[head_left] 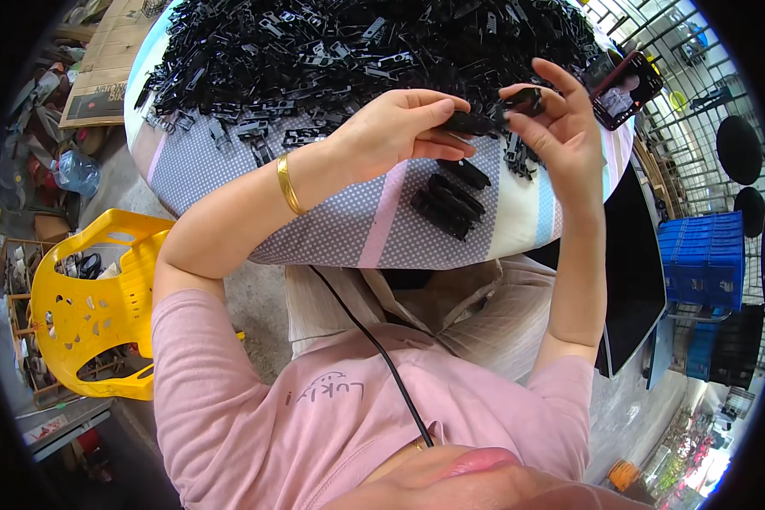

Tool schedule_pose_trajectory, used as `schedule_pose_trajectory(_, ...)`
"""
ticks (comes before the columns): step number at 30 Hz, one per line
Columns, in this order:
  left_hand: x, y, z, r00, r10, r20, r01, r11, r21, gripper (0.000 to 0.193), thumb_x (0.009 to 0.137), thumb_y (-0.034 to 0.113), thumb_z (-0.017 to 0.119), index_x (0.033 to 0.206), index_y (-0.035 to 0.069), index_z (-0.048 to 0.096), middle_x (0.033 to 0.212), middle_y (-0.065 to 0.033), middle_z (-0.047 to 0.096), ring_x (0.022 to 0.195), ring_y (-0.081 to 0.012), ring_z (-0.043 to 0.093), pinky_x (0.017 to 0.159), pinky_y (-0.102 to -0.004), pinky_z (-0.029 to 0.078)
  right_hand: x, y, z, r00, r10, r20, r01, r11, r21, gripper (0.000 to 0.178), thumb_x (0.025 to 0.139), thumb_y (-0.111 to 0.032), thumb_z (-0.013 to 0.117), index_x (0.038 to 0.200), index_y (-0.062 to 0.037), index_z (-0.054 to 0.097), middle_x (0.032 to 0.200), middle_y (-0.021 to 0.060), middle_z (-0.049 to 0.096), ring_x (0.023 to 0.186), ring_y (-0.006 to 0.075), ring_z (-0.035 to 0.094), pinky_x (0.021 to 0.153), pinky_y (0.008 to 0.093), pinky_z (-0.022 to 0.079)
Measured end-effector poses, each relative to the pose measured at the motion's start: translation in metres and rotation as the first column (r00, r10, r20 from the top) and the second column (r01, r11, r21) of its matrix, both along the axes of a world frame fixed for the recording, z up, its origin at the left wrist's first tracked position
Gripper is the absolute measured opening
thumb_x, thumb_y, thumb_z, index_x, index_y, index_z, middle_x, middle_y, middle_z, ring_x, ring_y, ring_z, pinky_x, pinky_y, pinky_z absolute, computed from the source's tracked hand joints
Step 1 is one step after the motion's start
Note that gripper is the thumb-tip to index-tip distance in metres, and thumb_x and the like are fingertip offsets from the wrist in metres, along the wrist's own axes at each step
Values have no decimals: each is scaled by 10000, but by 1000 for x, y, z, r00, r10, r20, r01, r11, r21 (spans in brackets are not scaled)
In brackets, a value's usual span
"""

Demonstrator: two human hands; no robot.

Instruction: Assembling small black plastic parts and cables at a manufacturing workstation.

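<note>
Most of the desk [331,245], dressed in a patterned cloth [178,157], is taken up by a broad heap of black clip-like parts [374,51]. Left of the heap, a yellow plastic chair [81,280] is seen; right of it, lower down, blue crates [701,255] are stacked. Over the heap's near edge, the left hand [391,136] and right hand [569,140] are held close together. On its near side, a few curved black pieces [446,204] are gathered. A dark piece [472,124] is pinched in the left hand, a second dark piece [525,102] in the right; whether they touch cannot be told. A fitting step seems under way; steady grips and careful alignment would be called for.
</note>
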State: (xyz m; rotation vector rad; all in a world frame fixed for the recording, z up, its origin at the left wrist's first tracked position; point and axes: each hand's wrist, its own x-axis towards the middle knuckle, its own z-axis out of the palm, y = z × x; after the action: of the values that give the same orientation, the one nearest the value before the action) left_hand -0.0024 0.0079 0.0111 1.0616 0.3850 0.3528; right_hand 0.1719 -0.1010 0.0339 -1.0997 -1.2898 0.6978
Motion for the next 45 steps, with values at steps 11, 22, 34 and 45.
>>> schedule_pose_trajectory(11,-2,-7,3,1000,9,14,-8,999,-40,320,954,170,389,1161,-60,470,1070,-172,568,941,-283,611,861,-363,507,-21,-2,-15,926,-137,351,119,990,73,362,720,35,680,1067,13,576,1011,83,634,931,148,586,861,274,447)
schedule_pose_trajectory(22,-3,-10,5,1000,10,21,-11,998,59,325,957,157,375,1186,-58,459,1090,-180,566,969,-281,602,886,-373,492,-18,-6,-15,932,-128,340,116,992,55,336,726,33,676,1049,8,587,1023,86,631,958,155,577,870,269,437)
schedule_pose_trajectory(34,-1,-12,3,998,69,6,-69,987,146,317,952,145,387,1165,-73,475,1056,-160,568,917,-239,622,828,-313,525,-18,-3,-22,894,-161,418,98,981,168,327,712,36,689,1025,-1,602,1027,89,631,948,161,587,861,275,449)
schedule_pose_trajectory(45,-4,-5,1,998,56,35,-65,933,355,358,862,153,584,1142,-62,527,950,-115,617,839,-141,614,754,-252,522,-23,4,-34,837,-228,498,76,949,306,379,698,26,691,1062,-39,607,1038,80,629,999,182,574,839,288,464)
